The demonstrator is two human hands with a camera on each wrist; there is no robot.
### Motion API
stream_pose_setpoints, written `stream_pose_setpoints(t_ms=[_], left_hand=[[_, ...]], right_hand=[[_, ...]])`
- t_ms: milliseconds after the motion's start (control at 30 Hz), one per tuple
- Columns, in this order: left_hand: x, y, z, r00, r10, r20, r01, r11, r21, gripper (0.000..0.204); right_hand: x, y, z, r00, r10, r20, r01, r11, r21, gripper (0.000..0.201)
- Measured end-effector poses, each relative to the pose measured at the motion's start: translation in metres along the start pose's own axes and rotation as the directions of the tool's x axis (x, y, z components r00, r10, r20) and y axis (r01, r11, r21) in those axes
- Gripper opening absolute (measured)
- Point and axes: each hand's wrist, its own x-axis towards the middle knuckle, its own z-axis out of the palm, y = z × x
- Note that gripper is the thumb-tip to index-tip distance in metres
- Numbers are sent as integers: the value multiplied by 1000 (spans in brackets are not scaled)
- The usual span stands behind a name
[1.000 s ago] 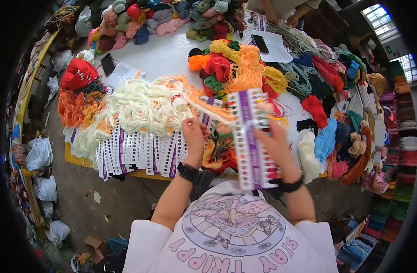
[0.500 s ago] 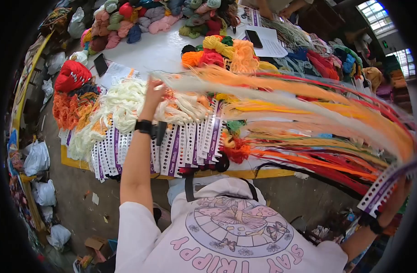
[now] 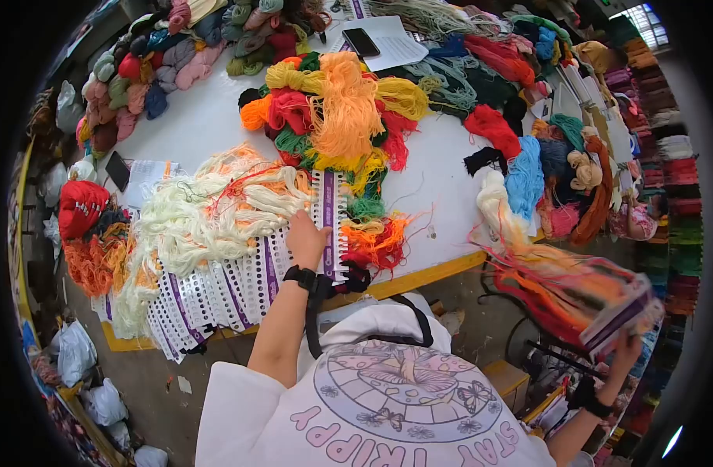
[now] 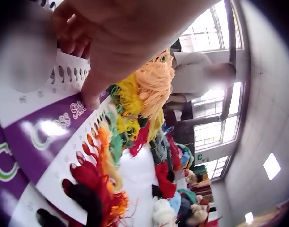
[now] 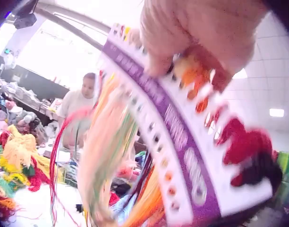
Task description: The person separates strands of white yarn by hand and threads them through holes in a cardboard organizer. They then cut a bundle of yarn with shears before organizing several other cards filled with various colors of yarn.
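Observation:
My left hand (image 3: pixel 306 240) rests on the rightmost of several overlapping punched cards (image 3: pixel 271 268) with purple bands; in the left wrist view, the thumb of that hand (image 4: pixel 116 40) lies on the purple band of a card (image 4: pixel 64 118). White and peach yarn (image 3: pixel 216 222) covers the upper ends of the cards. Off the table's right edge, my right hand (image 3: pixel 626 354) grips another punched card (image 3: pixel 619 317) with multicoloured strands trailing left from it. In the right wrist view, my right hand (image 5: pixel 196 38) pinches this card (image 5: pixel 168 113) by its long edge; red, orange and black yarn is looped through its holes.
Peach, yellow, red and green skeins (image 3: pixel 342 109) are heaped mid-table. A phone (image 3: pixel 361 42) lies on paper at the back, another phone (image 3: pixel 117 170) at the left. Blue skeins (image 3: pixel 525 175) and others line the right side, near the yellow table edge (image 3: pixel 426 276).
My left hand has come down from the white yarn onto the cards. The right hand has swung the threaded card out to the right, and its strands, stretched over the table half a second ago, now hang bunched.

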Motion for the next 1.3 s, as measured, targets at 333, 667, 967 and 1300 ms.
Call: stream_pose_setpoints(t_ms=[333, 667, 967, 1300], left_hand=[[-5, -22, -37, 996, 44, -84, -50, 996, -76, 22], [-37, -8, -51, 949, -95, 302, 303, -8, -953, 25], [-45, 23, -59, 878, 134, 460, 477, -147, -866, 23], [-8, -9, -45, 887, -328, -325, 185, 897, -401, 62]], right_hand=[[78, -179, 16, 703, -383, 599, 291, 924, 249, 32], [124, -334, 470, 261, -792, 552, 772, 515, 374, 25], [-53, -431, 397, 145, -626, 767, -788, 395, 472, 20], [15, -439, 163, 618, -690, 378, -309, 229, 923, 29]])
